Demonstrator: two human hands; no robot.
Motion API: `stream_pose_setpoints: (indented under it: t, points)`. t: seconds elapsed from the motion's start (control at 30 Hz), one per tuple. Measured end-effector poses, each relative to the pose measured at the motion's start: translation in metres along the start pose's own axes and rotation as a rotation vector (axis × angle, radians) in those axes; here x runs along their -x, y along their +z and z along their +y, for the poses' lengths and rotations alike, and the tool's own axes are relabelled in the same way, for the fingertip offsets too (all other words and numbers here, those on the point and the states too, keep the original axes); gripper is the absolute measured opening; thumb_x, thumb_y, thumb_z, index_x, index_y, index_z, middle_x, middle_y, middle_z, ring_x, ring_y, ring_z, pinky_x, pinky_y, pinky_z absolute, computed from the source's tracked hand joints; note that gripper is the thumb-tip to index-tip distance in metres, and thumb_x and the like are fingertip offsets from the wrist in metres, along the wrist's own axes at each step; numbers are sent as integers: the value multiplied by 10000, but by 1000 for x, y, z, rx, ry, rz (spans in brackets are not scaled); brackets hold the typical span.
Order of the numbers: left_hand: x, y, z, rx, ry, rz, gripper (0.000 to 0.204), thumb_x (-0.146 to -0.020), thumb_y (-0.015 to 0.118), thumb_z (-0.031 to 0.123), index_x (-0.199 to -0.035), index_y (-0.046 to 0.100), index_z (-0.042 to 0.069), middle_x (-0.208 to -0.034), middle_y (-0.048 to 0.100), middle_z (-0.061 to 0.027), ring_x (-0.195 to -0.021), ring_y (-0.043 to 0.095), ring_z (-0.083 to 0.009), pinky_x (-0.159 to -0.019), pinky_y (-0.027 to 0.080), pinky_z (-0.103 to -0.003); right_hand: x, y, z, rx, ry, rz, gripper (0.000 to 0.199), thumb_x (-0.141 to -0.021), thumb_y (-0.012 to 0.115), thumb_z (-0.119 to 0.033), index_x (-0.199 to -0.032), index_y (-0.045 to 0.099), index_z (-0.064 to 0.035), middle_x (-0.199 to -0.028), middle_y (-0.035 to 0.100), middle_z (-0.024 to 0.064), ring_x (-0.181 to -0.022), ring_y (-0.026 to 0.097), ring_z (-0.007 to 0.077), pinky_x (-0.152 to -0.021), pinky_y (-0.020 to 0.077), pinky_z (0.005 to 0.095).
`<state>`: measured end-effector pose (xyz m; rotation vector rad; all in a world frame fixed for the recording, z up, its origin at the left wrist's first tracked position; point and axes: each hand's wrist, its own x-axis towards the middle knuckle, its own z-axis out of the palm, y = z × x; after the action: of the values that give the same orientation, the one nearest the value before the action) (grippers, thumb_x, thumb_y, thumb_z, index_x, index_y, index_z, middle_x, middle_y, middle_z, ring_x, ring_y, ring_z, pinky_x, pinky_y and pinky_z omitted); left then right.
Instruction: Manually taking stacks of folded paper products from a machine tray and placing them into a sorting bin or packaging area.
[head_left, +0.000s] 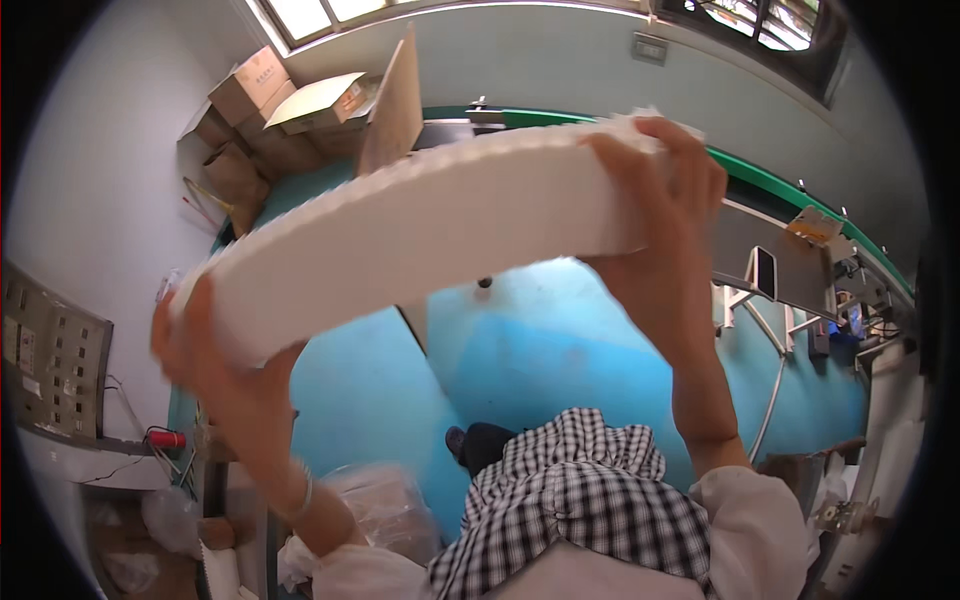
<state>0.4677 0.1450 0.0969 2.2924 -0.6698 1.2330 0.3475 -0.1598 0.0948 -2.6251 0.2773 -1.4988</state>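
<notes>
A long white stack or block [430, 225] with a fine ridged upper edge spans the view, raised in front of me and tilted with its left end lower. I cannot make out exactly what it is made of. My left hand [225, 345] grips its left end, thumb below and fingers around the end, somewhat blurred. At the right end, my right hand [665, 230] clasps it, with fingers over the top and the thumb side against the near face. Part of the bench behind is hidden by it.
Cardboard boxes [310, 105] are piled at the far left beside an upright brown board [393, 105]. A green-edged conveyor [760, 175] runs along the wall, with a phone [764, 271] near it. Plastic-wrapped goods [385, 510] lie low left, and a metal control panel [50, 360] stands left.
</notes>
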Motion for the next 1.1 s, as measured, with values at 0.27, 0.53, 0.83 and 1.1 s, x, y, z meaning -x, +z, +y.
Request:
stream_pose_setpoints:
  t: [0.27, 0.53, 0.83, 1.1]
  points:
    - [11, 274, 174, 318, 100, -364, 777, -563, 922, 458, -1254, 629, 258, -1426, 360, -164, -1319, 282, -451, -934, 321, -657, 85, 0, 215, 437, 388, -167, 757, -578, 944, -302, -1261, 626, -226, -1303, 486, 108, -1146, 454, 353, -948, 441, 471]
    - [88, 434, 251, 333, 13, -1209, 867, -489, 925, 577, -1267, 632, 331, -1416, 360, -127, -1291, 257, -511, -955, 308, -642, 180, 51, 352, 398, 852, -655, 783, -527, 950, -443, -1235, 664, -271, -1277, 512, 54, -1158, 455, 368, -964, 456, 483]
    - [24, 568, 203, 682, -445, -1282, 867, -727, 828, 562, -1341, 527, 29, -1247, 594, -295, -1177, 593, -331, -963, 487, -407, 145, 46, 481, 175, 1402, -788, 814, -822, 701, -645, -1308, 550, -10, -1259, 620, 188, -1175, 595, 277, -1007, 458, 369]
    - [78, 530, 253, 595, -170, -798, 869, -716, 838, 514, -1318, 521, -26, -1152, 582, -256, -1116, 576, -408, -950, 469, -467, 235, 59, 497, -235, 1286, -396, 710, -806, 845, -357, -1262, 474, 42, -1180, 625, 151, -1071, 609, 222, -949, 481, 343]
